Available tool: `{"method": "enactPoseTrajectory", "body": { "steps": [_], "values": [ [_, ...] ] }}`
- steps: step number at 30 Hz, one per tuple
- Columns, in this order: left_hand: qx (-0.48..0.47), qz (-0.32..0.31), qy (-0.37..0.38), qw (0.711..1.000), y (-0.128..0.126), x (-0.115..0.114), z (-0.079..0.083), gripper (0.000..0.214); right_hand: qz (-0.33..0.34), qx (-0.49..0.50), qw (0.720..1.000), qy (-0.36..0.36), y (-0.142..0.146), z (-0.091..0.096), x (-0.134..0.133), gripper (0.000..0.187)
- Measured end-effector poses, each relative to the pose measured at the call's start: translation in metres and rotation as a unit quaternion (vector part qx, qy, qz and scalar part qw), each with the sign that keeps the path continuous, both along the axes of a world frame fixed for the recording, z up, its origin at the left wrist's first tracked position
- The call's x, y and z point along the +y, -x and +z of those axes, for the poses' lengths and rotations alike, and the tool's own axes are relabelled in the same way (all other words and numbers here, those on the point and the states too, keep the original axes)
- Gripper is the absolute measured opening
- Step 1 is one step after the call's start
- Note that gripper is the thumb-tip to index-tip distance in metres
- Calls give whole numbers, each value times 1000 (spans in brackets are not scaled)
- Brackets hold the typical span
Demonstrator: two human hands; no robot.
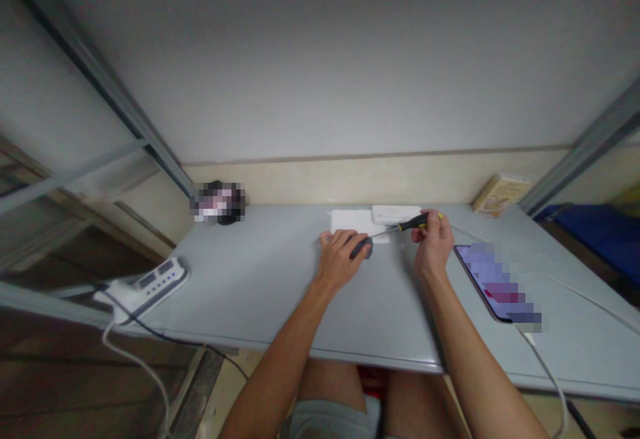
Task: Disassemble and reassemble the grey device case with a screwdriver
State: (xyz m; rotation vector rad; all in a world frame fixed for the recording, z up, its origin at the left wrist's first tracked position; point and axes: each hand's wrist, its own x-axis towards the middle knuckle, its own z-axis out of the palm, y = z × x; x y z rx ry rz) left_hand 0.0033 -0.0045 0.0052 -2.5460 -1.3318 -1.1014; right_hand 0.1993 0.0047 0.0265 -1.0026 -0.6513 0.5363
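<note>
My right hand [433, 239] grips the black and yellow handle of a screwdriver [414, 221]. Its metal shaft points left, with the tip at or very near a small dark grey object [362, 247] whose kind I cannot make out. My left hand [342, 255] is closed over that object and holds it at the tabletop, the fingers hiding part of it. Just behind the left hand lies a white sheet [350, 220], perhaps paper. A flat white box-like item [395, 214] lies beyond the screwdriver.
A phone [495, 285] with a cable lies right of my right arm. At the back right stands a yellowish box [501, 194]. A white power strip [150, 289] sits at the left edge of the grey table [250, 279]. A blurred dark object [220, 202] is at the back left.
</note>
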Motion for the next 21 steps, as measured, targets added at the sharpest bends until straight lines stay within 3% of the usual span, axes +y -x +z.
{"method": "enactPoseTrajectory", "body": {
  "steps": [21],
  "values": [
    [-2,11,2,1000,0,0,1,21,31,-41,999,-15,4,8,-4,50]
  ]
}}
